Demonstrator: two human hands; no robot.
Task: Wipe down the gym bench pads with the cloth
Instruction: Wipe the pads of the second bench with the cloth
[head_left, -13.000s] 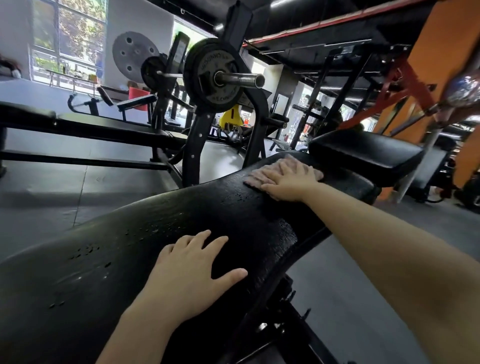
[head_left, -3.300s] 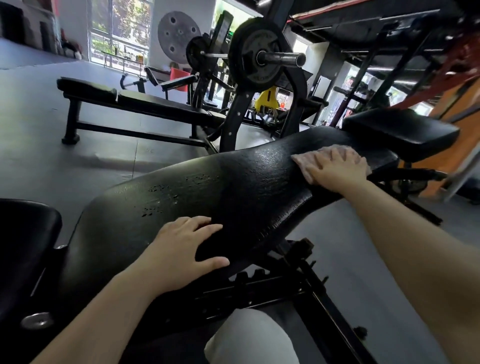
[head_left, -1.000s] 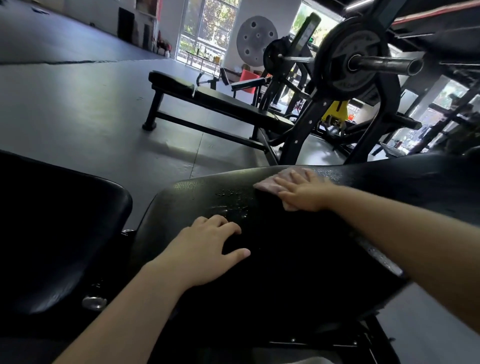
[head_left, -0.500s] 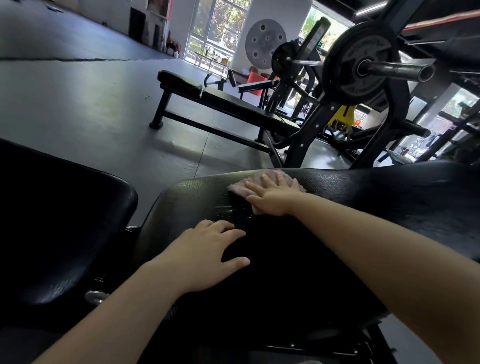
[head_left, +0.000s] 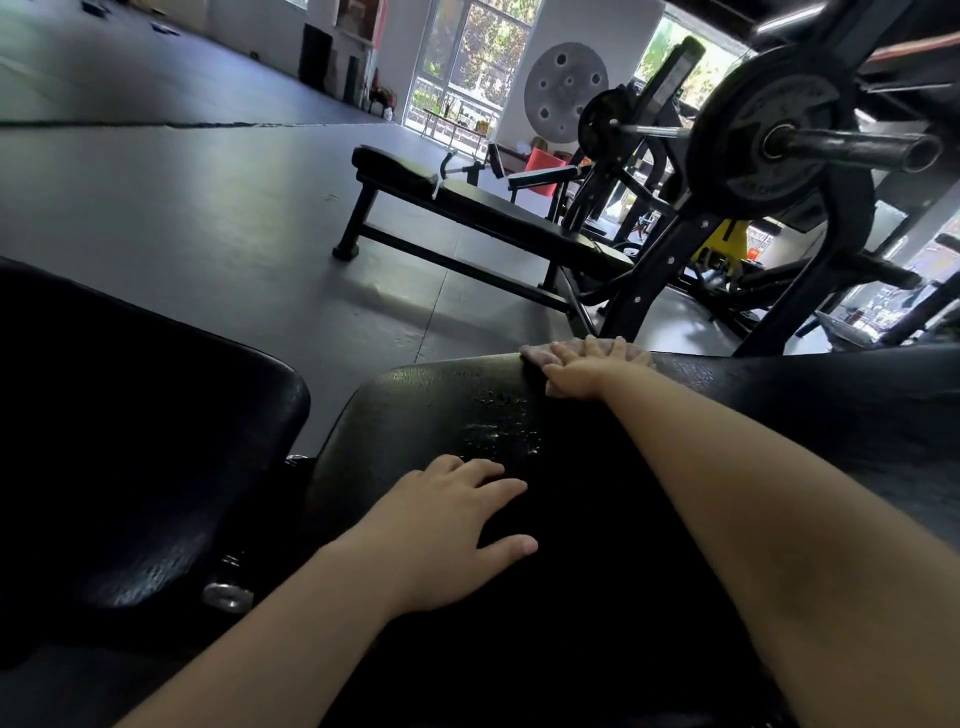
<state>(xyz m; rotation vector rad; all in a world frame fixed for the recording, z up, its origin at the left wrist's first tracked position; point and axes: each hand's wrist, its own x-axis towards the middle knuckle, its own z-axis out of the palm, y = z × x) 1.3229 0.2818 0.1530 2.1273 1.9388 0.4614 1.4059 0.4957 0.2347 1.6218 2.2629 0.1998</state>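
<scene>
The long black back pad (head_left: 779, 415) of the gym bench fills the lower middle and right, with wet droplets near its centre. My right hand (head_left: 584, 371) presses a pink cloth (head_left: 535, 355) flat on the pad's far edge, fingers spread over the rim. Most of the cloth is hidden under the hand. My left hand (head_left: 447, 535) rests flat on the near part of the pad, fingers straight, holding nothing. A second black seat pad (head_left: 130, 441) sits at the left, separated from the back pad by a narrow gap.
A flat black bench (head_left: 467, 208) stands on the grey floor beyond. To the right rises a rack upright (head_left: 660, 265) carrying a barbell with a weight plate (head_left: 779, 130) close above the pad's far side. Open grey floor (head_left: 182, 208) stretches to the left.
My right hand has slid the cloth outward to the pad's far edge, fingers now over the rim. My left hand has stayed in place on the pad.
</scene>
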